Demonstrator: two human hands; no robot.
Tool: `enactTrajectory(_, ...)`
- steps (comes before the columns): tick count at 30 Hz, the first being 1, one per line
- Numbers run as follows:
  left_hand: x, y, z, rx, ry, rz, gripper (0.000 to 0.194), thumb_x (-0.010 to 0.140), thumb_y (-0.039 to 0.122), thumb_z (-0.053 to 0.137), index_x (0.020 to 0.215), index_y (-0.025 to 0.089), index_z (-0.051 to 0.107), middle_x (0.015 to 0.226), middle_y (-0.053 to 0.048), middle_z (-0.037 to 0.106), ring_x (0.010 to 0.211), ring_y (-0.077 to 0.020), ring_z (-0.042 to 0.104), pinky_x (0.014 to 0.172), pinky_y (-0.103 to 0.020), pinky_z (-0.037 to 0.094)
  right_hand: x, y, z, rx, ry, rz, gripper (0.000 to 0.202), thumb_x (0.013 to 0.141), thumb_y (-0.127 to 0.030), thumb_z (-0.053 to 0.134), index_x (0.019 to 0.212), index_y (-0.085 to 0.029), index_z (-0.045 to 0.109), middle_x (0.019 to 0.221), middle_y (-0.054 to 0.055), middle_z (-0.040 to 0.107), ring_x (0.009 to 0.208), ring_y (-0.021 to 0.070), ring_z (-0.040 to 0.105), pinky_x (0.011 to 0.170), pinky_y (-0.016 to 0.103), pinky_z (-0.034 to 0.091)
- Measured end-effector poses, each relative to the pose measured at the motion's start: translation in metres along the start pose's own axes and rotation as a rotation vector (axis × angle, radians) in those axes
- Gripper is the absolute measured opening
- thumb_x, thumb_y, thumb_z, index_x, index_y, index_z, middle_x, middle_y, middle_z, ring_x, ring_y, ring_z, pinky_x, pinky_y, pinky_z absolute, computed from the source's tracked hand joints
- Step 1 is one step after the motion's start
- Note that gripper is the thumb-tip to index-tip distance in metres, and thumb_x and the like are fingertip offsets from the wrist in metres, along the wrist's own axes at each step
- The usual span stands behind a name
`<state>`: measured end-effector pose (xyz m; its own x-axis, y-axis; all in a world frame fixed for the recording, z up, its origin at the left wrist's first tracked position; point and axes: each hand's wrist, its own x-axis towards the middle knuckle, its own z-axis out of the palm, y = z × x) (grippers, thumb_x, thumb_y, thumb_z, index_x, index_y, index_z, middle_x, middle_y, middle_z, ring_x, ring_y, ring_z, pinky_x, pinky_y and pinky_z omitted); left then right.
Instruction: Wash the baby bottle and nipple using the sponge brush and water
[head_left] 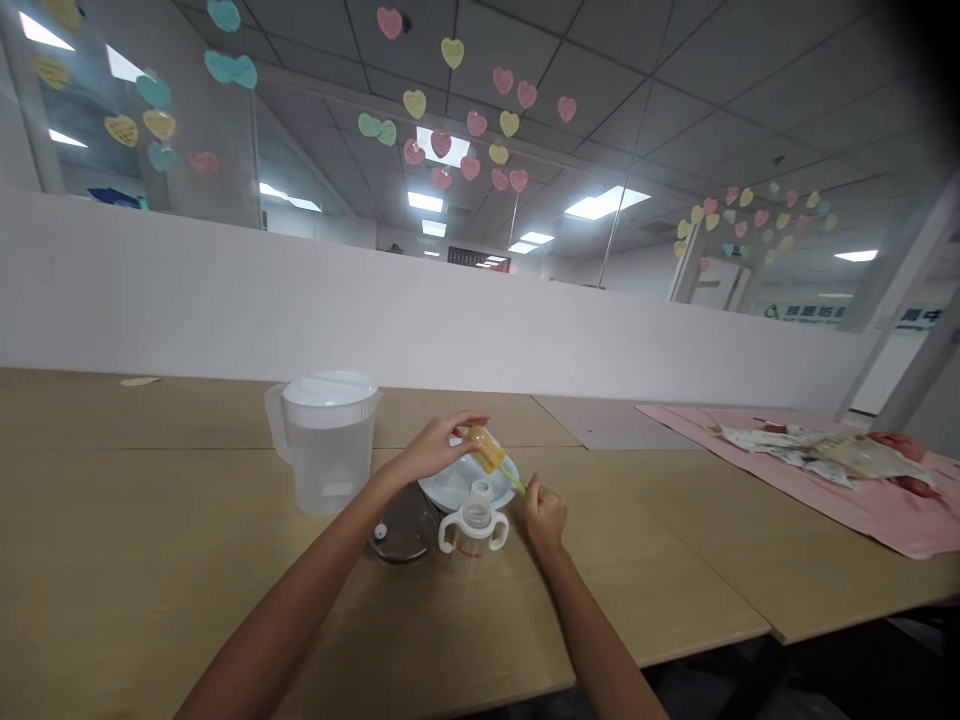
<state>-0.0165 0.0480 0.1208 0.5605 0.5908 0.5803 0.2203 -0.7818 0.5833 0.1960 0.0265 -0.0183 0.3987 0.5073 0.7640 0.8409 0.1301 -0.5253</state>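
Note:
My left hand (439,445) reaches over a white bowl (442,490), its fingers curled round a small clear cap (478,437). Something yellow, seemingly a sponge head, sits at the cap's open end. From it a thin green brush handle (513,480) slants down to my right hand (546,512), which is closed in a fist on its end. Below both hands a clear baby bottle (470,552) with two white side handles stands upright and open on the table. A small white bottle part (481,490) shows just behind its mouth.
A lidded clear pitcher (334,455) stands at the left. A dark round lid or dish (405,525) lies beside the bowl. To the right, a pink cloth (847,510) bears crumpled packaging (832,452). A low white wall (450,330) runs behind the wooden table (187,560).

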Motion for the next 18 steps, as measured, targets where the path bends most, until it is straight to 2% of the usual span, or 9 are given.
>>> enactTrajectory(4, 0.002, -0.001, 0.003, -0.006, 0.013, 0.004, 0.034, 0.077, 0.026, 0.056, 0.111, 0.021, 0.055, 0.112, -0.004, 0.06, 0.096, -0.0149, 0.057, 0.084, -0.026, 0.045, -0.001, 0.002, 0.001, 0.081, 0.016, -0.014, 0.054, 0.085, -0.046, 0.026, 0.04, -0.017, 0.029, 0.039, -0.004, 0.027, 0.039, 0.0054, 0.025, 0.046, 0.023, 0.018)
enactTrajectory(7, 0.004, -0.006, 0.007, -0.013, 0.009, -0.004, 0.035, 0.077, 0.026, 0.056, 0.111, 0.021, 0.055, 0.113, -0.004, 0.06, 0.095, -0.0153, 0.058, 0.083, -0.027, 0.046, 0.0, 0.003, 0.002, 0.109, 0.082, 0.095, 0.052, 0.084, -0.049, 0.026, 0.042, -0.018, 0.025, 0.041, -0.005, 0.023, 0.041, 0.0056, 0.024, 0.045, 0.022, 0.018)
enactTrajectory(11, 0.003, -0.013, 0.008, -0.017, -0.023, 0.005, 0.038, 0.077, 0.026, 0.055, 0.115, 0.022, 0.053, 0.115, -0.005, 0.059, 0.096, -0.0153, 0.058, 0.083, -0.028, 0.047, 0.0, 0.002, 0.003, 0.123, 0.075, 0.184, 0.052, 0.082, -0.053, 0.025, 0.044, -0.019, 0.023, 0.041, -0.005, 0.022, 0.042, 0.0062, 0.024, 0.045, 0.022, 0.018)
enactTrajectory(18, 0.0, -0.011, 0.002, 0.016, -0.079, -0.023, 0.045, 0.075, 0.023, 0.056, 0.12, 0.024, 0.049, 0.119, -0.004, 0.057, 0.099, -0.0166, 0.057, 0.085, -0.029, 0.046, 0.001, 0.002, 0.003, 0.114, 0.048, 0.141, 0.053, 0.082, -0.054, 0.025, 0.041, -0.019, 0.026, 0.039, -0.005, 0.025, 0.041, 0.0067, 0.025, 0.044, 0.023, 0.018)
